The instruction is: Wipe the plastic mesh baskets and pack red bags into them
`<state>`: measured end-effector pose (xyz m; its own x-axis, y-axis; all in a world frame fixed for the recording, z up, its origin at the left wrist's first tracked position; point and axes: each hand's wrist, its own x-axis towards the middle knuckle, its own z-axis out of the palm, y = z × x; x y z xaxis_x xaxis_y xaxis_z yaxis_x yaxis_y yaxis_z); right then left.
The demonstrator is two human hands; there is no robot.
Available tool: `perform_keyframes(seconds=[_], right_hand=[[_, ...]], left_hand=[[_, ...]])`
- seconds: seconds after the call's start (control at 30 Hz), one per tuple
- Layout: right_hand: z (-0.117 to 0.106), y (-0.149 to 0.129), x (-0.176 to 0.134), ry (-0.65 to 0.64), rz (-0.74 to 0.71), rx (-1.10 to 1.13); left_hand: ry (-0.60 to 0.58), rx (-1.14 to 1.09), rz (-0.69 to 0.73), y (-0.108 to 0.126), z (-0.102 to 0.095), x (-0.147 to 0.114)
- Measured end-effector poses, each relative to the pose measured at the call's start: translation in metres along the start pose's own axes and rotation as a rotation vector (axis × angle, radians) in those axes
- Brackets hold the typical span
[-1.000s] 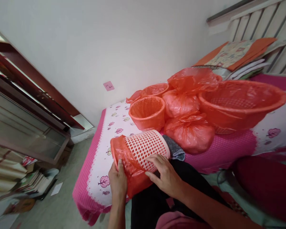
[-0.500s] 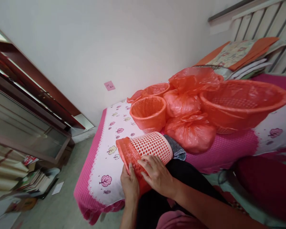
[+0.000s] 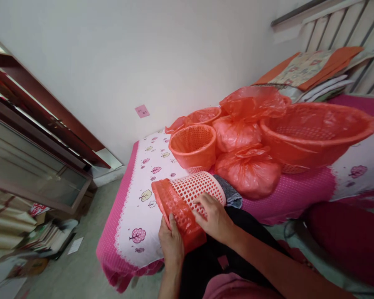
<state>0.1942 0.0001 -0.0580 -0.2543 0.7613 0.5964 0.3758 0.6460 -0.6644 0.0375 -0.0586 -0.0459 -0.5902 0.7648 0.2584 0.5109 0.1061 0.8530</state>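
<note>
A pale pink perforated plastic basket (image 3: 202, 189) lies on its side on my lap, against the bed edge. A red plastic bag (image 3: 182, 220) is folded over its mouth and covers the near part of its wall. My left hand (image 3: 171, 241) grips the bag-covered rim, thumb on the outside. Bent over the bag's loose edge, my right hand (image 3: 215, 218) pinches the plastic against the basket wall; its fingertips are partly hidden. Just behind stands an upright basket lined with a red bag (image 3: 193, 151).
Two knotted red bags (image 3: 249, 174) and a large bag-lined basket (image 3: 318, 137) sit on the patterned bedspread (image 3: 134, 211). Dark grey cloth (image 3: 229, 191) lies beyond the tilted basket's base. A dark red chair (image 3: 345, 241) stands at right; folded bedding (image 3: 318, 72) is piled behind.
My right hand has moved right along the basket, away from the rim, and the bag's edge now reaches farther over the wall. My left hand stays at the rim.
</note>
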Motion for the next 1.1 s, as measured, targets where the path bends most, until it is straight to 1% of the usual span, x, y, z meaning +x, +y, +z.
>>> perform_keyframes(seconds=[0.07, 0.1, 0.17, 0.23, 0.27, 0.3, 0.4, 0.47, 0.6, 0.67, 0.73, 0.83, 0.9, 0.97, 1.1], right_hand=[[0.003, -0.011, -0.002, -0.029, -0.12, -0.091], [0.005, -0.014, -0.002, -0.049, -0.157, -0.14], [0.01, -0.017, -0.001, -0.071, -0.177, -0.223], [0.012, -0.013, 0.001, -0.064, -0.134, -0.245], [0.012, -0.009, 0.003, -0.053, -0.096, -0.221], [0.012, -0.005, 0.004, -0.04, -0.046, -0.171], [0.008, 0.008, 0.004, -0.016, 0.148, 0.081], [0.005, 0.015, 0.003, -0.023, 0.231, 0.205], [0.002, 0.02, 0.0, -0.029, 0.272, 0.262], [0.0, 0.017, 0.001, -0.017, 0.257, 0.273], [-0.002, 0.01, 0.003, 0.002, 0.183, 0.226], [-0.001, 0.0, 0.012, 0.009, 0.034, 0.021], [0.002, -0.001, 0.02, -0.007, -0.015, -0.079], [0.005, 0.003, 0.028, -0.008, -0.004, -0.073], [0.004, 0.015, 0.036, 0.031, 0.088, 0.01]], left_hand=[[0.002, -0.005, 0.009, -0.001, 0.001, -0.001], [0.001, -0.002, 0.016, -0.002, 0.002, -0.002], [-0.003, 0.011, 0.033, -0.002, 0.002, -0.003], [-0.001, 0.038, 0.048, -0.002, 0.001, -0.004], [0.003, 0.05, 0.05, -0.002, 0.0, -0.004], [0.006, 0.06, 0.05, -0.002, -0.001, -0.004], [0.01, 0.077, 0.039, 0.0, -0.002, -0.004], [0.002, 0.077, 0.029, 0.001, -0.002, -0.004], [-0.003, 0.081, 0.002, 0.001, -0.002, -0.004], [0.005, 0.088, 0.001, 0.0, -0.002, -0.003], [0.008, 0.09, 0.012, 0.0, -0.001, -0.004], [0.01, 0.097, 0.032, -0.001, 0.001, -0.008], [0.0, 0.099, 0.035, -0.003, 0.001, -0.011], [-0.015, 0.094, 0.033, -0.006, 0.0, -0.014], [-0.012, 0.097, 0.031, -0.012, -0.001, -0.016]])
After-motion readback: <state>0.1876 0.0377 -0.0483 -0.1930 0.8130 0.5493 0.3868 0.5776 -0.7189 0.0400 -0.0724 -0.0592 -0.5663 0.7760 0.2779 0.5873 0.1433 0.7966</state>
